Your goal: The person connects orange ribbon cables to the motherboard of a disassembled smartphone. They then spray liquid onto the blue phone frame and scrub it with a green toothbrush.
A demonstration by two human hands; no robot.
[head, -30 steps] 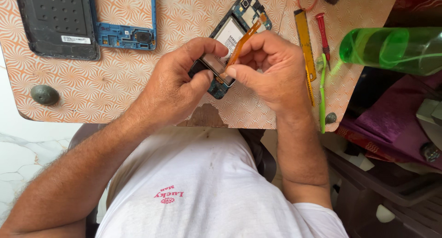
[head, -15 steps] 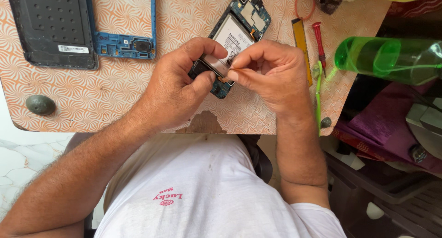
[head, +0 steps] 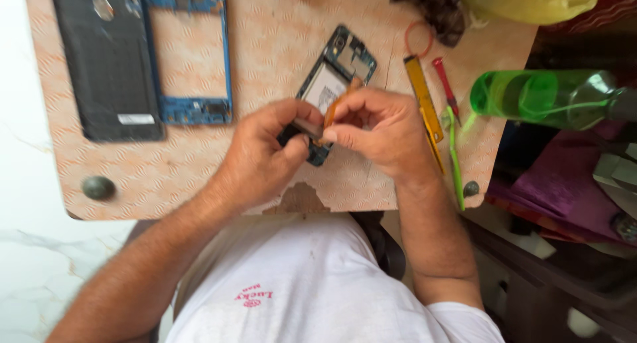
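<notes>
An opened smartphone point(head: 335, 77) with its back removed lies diagonally on the patterned board point(head: 279, 44). My left hand point(head: 265, 154) grips its lower end, thumb and fingers pinching a small flat part. My right hand point(head: 381, 131) pinches an orange flex ribbon point(head: 337, 104) that runs up along the phone's exposed inside. Both hands meet over the phone's lower half and hide it.
A black back cover point(head: 106, 64) and a blue phone frame point(head: 189, 58) lie at the far left. A yellow pry tool point(head: 424, 107), a red screwdriver point(head: 446, 84) and a green tool point(head: 454, 157) lie at the right. A green plastic bottle point(head: 537, 97) sits off the right edge.
The view has shifted, so the board sits lower in frame. My right hand has lifted the orange ribbon up along the phone; my left hand keeps its grip.
</notes>
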